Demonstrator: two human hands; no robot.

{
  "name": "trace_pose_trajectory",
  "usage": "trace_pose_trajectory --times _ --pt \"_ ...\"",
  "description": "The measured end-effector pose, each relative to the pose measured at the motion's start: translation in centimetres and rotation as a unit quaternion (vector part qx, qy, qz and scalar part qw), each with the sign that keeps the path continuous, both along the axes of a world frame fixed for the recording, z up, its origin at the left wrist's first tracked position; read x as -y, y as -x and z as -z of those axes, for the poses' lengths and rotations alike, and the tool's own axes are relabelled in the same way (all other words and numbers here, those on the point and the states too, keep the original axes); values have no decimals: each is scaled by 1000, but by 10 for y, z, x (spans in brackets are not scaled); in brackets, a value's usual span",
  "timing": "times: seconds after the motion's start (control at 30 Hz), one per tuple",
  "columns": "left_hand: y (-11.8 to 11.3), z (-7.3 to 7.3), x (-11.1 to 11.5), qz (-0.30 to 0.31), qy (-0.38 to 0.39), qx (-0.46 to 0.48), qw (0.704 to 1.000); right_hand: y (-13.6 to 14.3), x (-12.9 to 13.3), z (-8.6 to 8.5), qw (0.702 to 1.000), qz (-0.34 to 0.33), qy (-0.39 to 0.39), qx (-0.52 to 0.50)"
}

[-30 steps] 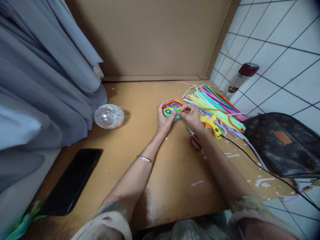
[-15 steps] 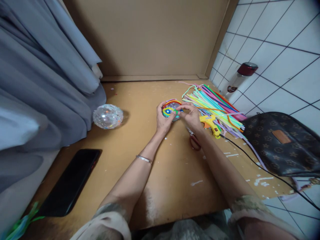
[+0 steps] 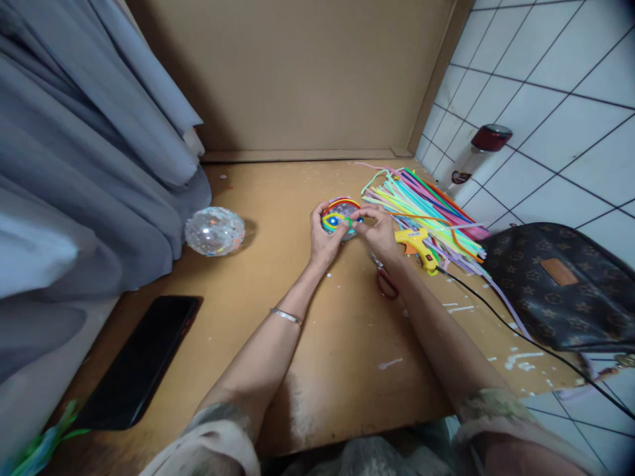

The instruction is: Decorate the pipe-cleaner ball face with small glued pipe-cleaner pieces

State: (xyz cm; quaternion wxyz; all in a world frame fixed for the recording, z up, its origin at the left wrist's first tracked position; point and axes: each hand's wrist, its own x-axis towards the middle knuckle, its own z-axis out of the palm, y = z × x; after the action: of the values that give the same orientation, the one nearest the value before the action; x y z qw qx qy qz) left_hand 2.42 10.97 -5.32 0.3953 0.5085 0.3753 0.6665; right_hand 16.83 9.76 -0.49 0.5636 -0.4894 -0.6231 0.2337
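A clear ball point(image 3: 348, 210) wrapped in coloured pipe cleaners, with red and yellow bands on top and a blue-and-yellow ring on its front, is between my hands over the table. My left hand point(image 3: 324, 233) wraps its left side, thumb on the front. On the right, my right hand point(image 3: 376, 228) pinches at the ball's front, fingertips and thumb pressing a small green piece point(image 3: 350, 223) there. Part of the ball is hidden behind the fingers. Scissors point(image 3: 386, 282) with dark red handles lie partly under my right wrist.
A yellow glue gun point(image 3: 418, 248) with a black cord lies right of my hands, by a pile of pipe cleaners point(image 3: 421, 205). Farther right are a brown bag point(image 3: 560, 284) and a bottle point(image 3: 473, 155). On the left are another clear ball point(image 3: 215, 231) and a black phone point(image 3: 141, 360).
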Motion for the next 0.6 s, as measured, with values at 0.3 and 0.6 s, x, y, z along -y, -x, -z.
trace_pose_trajectory --times 0.3,0.6 --pt "-1 -2 0 -3 10 12 1000 3 2 -2 1000 -3 8 4" --pt "0 1 -2 -8 9 5 1000 1 1 -3 1000 -4 11 5"
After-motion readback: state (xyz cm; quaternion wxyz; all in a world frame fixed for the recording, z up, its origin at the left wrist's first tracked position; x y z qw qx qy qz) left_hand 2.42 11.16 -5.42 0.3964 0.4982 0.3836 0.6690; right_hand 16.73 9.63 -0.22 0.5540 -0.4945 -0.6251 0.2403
